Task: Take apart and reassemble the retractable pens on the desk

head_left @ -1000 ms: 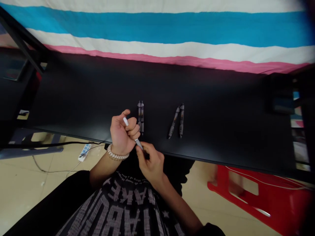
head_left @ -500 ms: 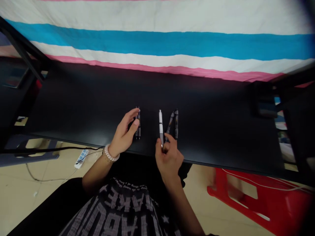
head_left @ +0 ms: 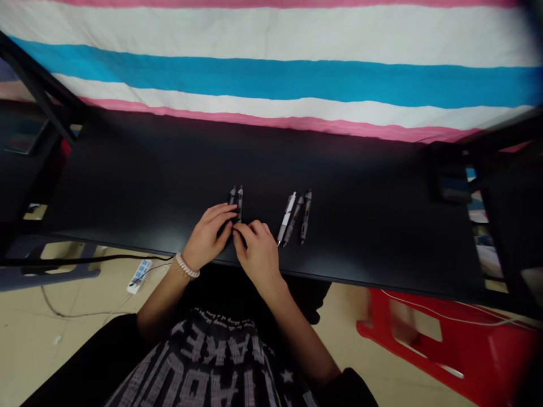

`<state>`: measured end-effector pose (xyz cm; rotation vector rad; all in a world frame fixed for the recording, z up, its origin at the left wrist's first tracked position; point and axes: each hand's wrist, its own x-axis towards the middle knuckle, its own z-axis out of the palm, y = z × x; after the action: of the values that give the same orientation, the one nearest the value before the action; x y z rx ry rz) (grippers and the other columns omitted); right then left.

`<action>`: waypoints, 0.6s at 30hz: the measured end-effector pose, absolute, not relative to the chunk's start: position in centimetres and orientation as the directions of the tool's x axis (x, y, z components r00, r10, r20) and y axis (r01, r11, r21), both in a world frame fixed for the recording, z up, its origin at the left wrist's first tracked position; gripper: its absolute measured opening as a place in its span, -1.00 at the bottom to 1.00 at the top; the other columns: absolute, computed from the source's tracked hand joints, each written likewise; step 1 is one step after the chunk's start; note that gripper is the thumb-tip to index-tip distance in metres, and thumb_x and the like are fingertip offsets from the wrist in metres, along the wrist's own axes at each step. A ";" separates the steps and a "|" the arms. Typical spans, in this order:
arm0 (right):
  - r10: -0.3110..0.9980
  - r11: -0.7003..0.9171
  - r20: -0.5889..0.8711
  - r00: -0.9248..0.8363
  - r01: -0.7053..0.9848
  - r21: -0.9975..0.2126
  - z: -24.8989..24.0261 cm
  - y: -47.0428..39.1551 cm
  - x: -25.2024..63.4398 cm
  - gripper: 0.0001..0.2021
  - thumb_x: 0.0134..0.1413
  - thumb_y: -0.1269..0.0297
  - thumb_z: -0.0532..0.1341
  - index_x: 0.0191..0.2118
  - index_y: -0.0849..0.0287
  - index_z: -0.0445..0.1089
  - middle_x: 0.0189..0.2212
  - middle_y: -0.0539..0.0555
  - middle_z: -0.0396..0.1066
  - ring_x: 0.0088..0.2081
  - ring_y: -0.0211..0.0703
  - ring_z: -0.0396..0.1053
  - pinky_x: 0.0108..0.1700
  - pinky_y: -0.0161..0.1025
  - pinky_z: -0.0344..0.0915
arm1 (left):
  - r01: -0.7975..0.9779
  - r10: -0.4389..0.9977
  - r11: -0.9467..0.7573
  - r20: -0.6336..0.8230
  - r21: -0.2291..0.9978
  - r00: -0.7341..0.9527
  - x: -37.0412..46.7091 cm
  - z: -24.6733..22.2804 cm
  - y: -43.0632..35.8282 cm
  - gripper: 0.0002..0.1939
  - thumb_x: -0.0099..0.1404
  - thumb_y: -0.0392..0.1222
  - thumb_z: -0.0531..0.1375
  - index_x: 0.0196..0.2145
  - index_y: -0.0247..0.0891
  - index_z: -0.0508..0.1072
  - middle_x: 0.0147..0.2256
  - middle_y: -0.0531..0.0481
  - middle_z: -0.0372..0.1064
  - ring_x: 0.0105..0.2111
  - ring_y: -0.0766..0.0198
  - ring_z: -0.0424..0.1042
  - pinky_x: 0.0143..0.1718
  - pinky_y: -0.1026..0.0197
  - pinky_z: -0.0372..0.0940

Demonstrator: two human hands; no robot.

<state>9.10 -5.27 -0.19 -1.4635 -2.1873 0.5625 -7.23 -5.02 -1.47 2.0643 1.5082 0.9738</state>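
Observation:
Two dark pens lie side by side on the black table, the left pen (head_left: 232, 194) partly covered by my left hand (head_left: 206, 237). Its fingers curve over that pen, with the thumb bent in towards them. My right hand (head_left: 259, 254) is at the near end of the other dark pen (head_left: 240, 199), thumb and index finger closed around it; the grip itself is partly hidden. To the right, a white pen (head_left: 289, 208) with a grey grip leans beside a slanted dark pen (head_left: 294, 219). Another dark pen (head_left: 306, 216) lies just past them.
The black table (head_left: 373, 226) runs across the view, with a striped cloth (head_left: 271, 79) hanging along its back. A red stool (head_left: 466, 350) stands below on the right. On the floor at left lies a white power strip (head_left: 139, 276) with cables.
My right hand has let go of the white pen and moved left to the pair of dark pens. The white pen now lies tilted against the right-hand dark pens. My left fingers have come lower.

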 end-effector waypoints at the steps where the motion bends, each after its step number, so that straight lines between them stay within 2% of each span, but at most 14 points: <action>1: 0.926 0.363 0.120 -0.357 0.763 -0.535 -0.2 -4.9 8.9 -0.81 0.35 0.30 0.12 -0.16 0.12 0.50 -0.34 0.11 0.41 -0.27 -0.07 0.33 -0.22 -0.19 0.30 | 0.657 0.939 -0.332 0.299 0.676 0.167 -7.4 -1.5 -5.0 -0.74 0.42 -0.32 0.13 0.02 -0.25 0.49 0.11 -0.18 0.46 0.18 0.06 0.35 0.22 -0.20 0.28; 4: 0.927 0.349 0.086 -0.365 0.756 -0.554 -0.4 -4.5 9.1 -0.83 0.33 0.34 0.11 -0.26 0.15 0.44 -0.36 0.09 0.43 -0.31 -0.10 0.38 -0.28 -0.23 0.30 | 0.637 0.941 -0.326 0.303 0.699 0.150 -7.6 -1.4 -5.1 -0.74 0.41 -0.27 0.18 0.03 -0.22 0.50 0.08 -0.15 0.49 0.17 0.05 0.37 0.21 -0.21 0.30; 6: 0.946 0.284 0.081 -0.314 0.685 -0.671 -0.3 -4.8 9.9 -0.86 0.32 0.37 0.11 -0.24 0.15 0.41 -0.39 0.06 0.44 -0.37 -0.15 0.41 -0.32 -0.27 0.32 | 0.608 0.944 -0.312 0.311 0.730 0.111 -7.3 -1.3 -5.2 -0.73 0.39 -0.25 0.21 0.03 -0.19 0.52 0.06 -0.13 0.51 0.16 0.05 0.38 0.22 -0.22 0.29; 8: 0.968 0.208 0.091 -0.233 0.549 -0.809 -0.1 -5.5 10.7 -0.89 0.30 0.34 0.14 -0.15 0.15 0.41 -0.40 0.02 0.46 -0.41 -0.21 0.43 -0.33 -0.29 0.38 | 0.530 0.952 -0.253 0.305 0.809 -0.011 -6.7 -0.8 -5.2 -0.73 0.38 -0.23 0.23 0.02 -0.17 0.54 0.06 -0.12 0.52 0.14 0.07 0.41 0.22 -0.19 0.30; 10: 0.977 0.159 0.089 -0.192 0.390 -0.907 0.2 -6.5 11.3 -0.85 0.28 0.30 0.19 -0.07 0.13 0.43 -0.40 -0.01 0.48 -0.44 -0.25 0.45 -0.33 -0.30 0.43 | 0.326 0.956 -0.160 0.228 0.932 -0.185 -5.8 -0.1 -5.2 -0.70 0.37 -0.19 0.25 0.05 -0.18 0.53 0.04 -0.14 0.52 0.08 0.11 0.48 0.15 -0.10 0.39; 12: 0.975 0.120 0.062 -0.214 0.266 -0.957 0.6 -7.6 11.5 -0.81 0.26 0.28 0.23 -0.04 0.12 0.46 -0.41 -0.02 0.48 -0.46 -0.27 0.46 -0.38 -0.32 0.45 | 0.021 0.962 -0.069 0.072 0.997 -0.264 -5.1 0.7 -5.2 -0.68 0.37 -0.14 0.26 0.06 -0.21 0.51 -0.03 -0.16 0.56 -0.05 0.16 0.57 -0.04 0.04 0.52; 15: 0.980 0.067 0.036 -0.195 0.153 -0.986 0.9 -8.8 11.3 -0.83 0.23 0.28 0.27 -0.08 0.12 0.51 -0.43 -0.03 0.47 -0.50 -0.31 0.42 -0.47 -0.36 0.40 | -0.271 0.966 0.017 -0.085 0.962 -0.243 -4.3 2.0 -5.0 -0.73 0.35 -0.10 0.28 -0.03 -0.22 0.55 -0.24 -0.09 0.61 -0.32 0.27 0.61 -0.26 0.20 0.57; 18: 0.992 0.040 0.026 -0.122 0.112 -0.993 1.0 -9.3 11.0 -0.85 0.22 0.28 0.28 -0.13 0.12 0.55 -0.46 -0.03 0.45 -0.52 -0.31 0.39 -0.50 -0.37 0.37 | -0.374 0.961 0.026 -0.126 0.927 -0.245 -3.9 2.9 -4.9 -0.73 0.28 -0.09 0.35 -0.07 -0.18 0.57 -0.32 -0.03 0.59 -0.40 0.30 0.59 -0.33 0.25 0.57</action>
<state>10.96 -9.30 0.99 -1.2083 -1.3993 1.2167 -3.90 -4.90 2.94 0.7312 1.1428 1.4947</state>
